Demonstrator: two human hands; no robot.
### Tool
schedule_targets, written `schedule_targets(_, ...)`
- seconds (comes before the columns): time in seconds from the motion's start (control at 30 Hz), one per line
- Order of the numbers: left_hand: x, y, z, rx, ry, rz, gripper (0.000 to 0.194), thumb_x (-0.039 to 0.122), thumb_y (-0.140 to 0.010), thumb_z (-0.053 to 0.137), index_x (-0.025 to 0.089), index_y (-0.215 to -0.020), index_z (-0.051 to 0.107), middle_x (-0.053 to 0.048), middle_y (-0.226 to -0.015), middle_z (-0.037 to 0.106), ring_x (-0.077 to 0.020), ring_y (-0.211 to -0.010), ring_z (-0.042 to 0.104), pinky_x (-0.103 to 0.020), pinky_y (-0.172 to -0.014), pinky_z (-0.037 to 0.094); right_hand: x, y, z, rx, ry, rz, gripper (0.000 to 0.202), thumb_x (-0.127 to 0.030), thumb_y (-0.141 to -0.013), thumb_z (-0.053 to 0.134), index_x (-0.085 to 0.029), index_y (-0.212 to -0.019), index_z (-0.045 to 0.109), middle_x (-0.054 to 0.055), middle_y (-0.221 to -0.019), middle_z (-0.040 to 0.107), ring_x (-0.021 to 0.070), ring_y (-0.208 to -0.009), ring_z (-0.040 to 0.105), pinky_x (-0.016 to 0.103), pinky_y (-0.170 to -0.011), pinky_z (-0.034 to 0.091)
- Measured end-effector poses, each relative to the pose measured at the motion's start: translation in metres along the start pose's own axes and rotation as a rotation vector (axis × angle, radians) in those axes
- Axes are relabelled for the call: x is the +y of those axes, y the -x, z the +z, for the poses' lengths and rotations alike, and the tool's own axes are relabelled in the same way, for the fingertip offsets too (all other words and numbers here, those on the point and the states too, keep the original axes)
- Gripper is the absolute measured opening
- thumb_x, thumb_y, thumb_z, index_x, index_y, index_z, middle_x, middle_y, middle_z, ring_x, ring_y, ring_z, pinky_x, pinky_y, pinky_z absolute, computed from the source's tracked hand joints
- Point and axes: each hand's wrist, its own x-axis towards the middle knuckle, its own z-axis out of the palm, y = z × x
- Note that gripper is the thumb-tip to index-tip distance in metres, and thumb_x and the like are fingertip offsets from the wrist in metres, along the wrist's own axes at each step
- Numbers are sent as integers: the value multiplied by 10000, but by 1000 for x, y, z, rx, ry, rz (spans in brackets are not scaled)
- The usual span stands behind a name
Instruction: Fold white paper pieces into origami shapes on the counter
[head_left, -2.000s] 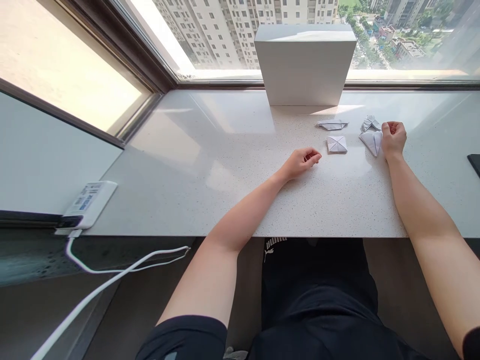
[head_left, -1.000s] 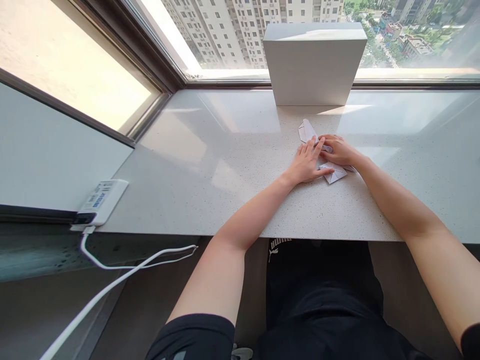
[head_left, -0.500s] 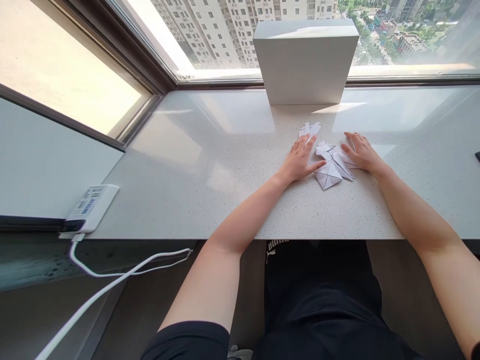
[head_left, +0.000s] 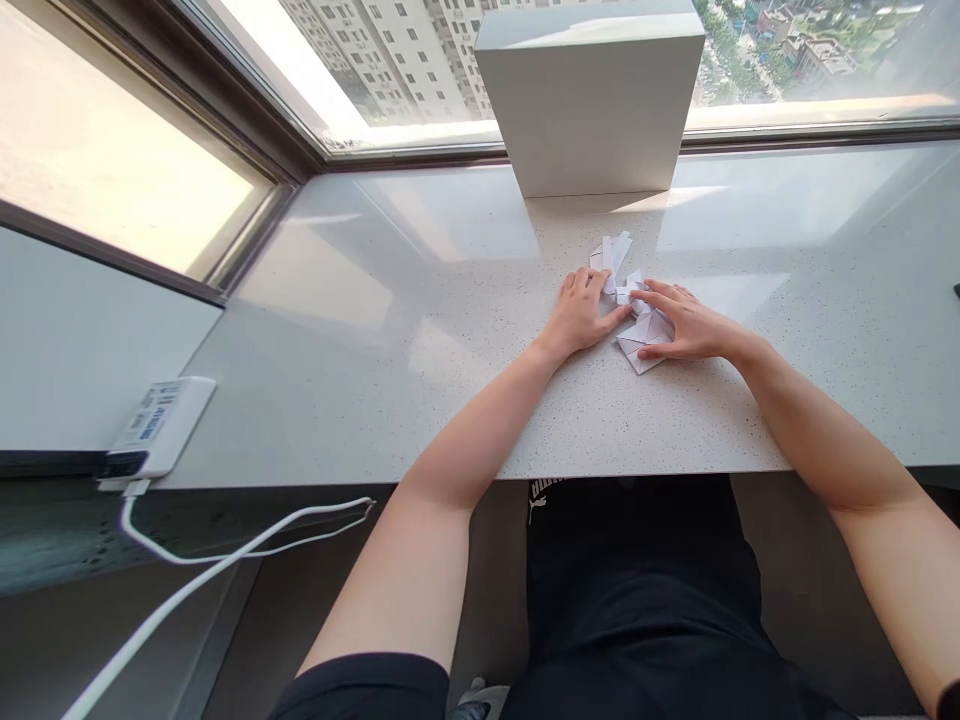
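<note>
I've L hand & R hand spread on folded papers, can't tell if gripping. From papers: Puma logo 7 o'clock; device label 9 o'clock, illeg.

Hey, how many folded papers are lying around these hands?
3 at least: a far paper at the fingertips of the left hand, a middle paper between the hands, and a near paper partly under the right hand. Hands and overlaps may hide more.

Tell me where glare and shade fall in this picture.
Head view, upper left: the window pane is nearly blown out. Head view, middle: the glossy counter carries bright reflections; the box has a shaded front. Head view, right of centre: the folded papers look pale, partly hidden by the right hand.
</note>
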Motion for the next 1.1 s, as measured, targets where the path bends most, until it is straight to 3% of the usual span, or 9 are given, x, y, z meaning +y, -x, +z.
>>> schedule_targets(0.1,3,2,-3,-9,3,5,788,831,-1070,791,237,-1583,733,-226,-1679,679,-477,-1631,593,-665,-1435,492,1,1,-3,15,-11,10,1174,-857,-930,959,-366,-1921,564,177,-2027,452,597,-1886,367,865,-1513,331)
schedule_targets(0.23,1,2,-3,-41,18,30,768,923,-1052,764,250,-1420,728,-236,-1850,570,-492,-1826,424,-665,-1486,417,1,-2,-1,96,-74,-40,1063,-725,-962,962,-372,-1893,591,160,-1936,581,539,-1780,549,805,-1486,430)
schedule_targets(0.37,-1,0,-3,-21,80,17,685,899,-1072,749,271,-1340,691,-198,-1621,727,-427,-1626,635,-596,-1393,527,-3,-6,5,175,-123,-108,953,-626,-970,948,-407,-1843,633,128,-1860,657,501,-1737,598,773,-1474,458)
schedule_targets(0.5,-2,-2,-4,29,138,7,730,852,-1063,792,273,-1489,663,-189,-1647,719,-385,-1580,662,-543,-1372,558,-13,-6,8,254,-122,-112,907,-628,-1005,900,-398,-1840,631,134,-1891,614,493,-1753,576,741,-1471,469)
schedule_targets(0.6,-4,-2,-4,20,124,7,890,874,-1037,825,293,-1683,629,-211,-1904,554,-432,-1806,497,-604,-1482,463,-21,-4,5,289,-98,-90,895,-716,-1052,840,-439,-1867,590,108,-1951,547,497,-1787,532,737,-1465,474)
schedule_targets(0.7,-4,-1,-2,-42,60,-6,922,869,-1035,838,280,-1722,664,-222,-2032,402,-507,-1901,367,-707,-1523,381,-21,1,-3,284,-26,-55,998,-827,-1046,814,-418,-1911,530,126,-1974,511,541,-1815,468,785,-1469,445)
schedule_targets(0.87,-2,-3,-2,-89,7,37,637,633,-1090,820,220,-1570,745,-232,-1896,605,-470,-1791,541,-669,-1526,396,-3,9,-15,132,85,131,1354,-986,-830,941,-328,-1932,510,237,-1805,636,663,-1680,547,889,-1378,494)
schedule_targets(1.0,1,-5,-3,-37,63,28,485,470,-1062,811,241,-1480,721,-191,-1649,778,-419,-1562,702,-624,-1414,529,8,8,-15,87,54,177,1241,-938,-786,997,-351,-1823,651,212,-1555,762,624,-1528,671,824,-1269,625)
schedule_targets(1.1,3,-5,-5,-3,105,3,389,405,-1051,815,253,-1393,709,-158,-1510,810,-379,-1433,739,-567,-1325,584,8,5,-14,89,-18,226,1087,-822,-789,1038,-351,-1720,733,177,-1441,818,552,-1386,762,744,-1192,687)
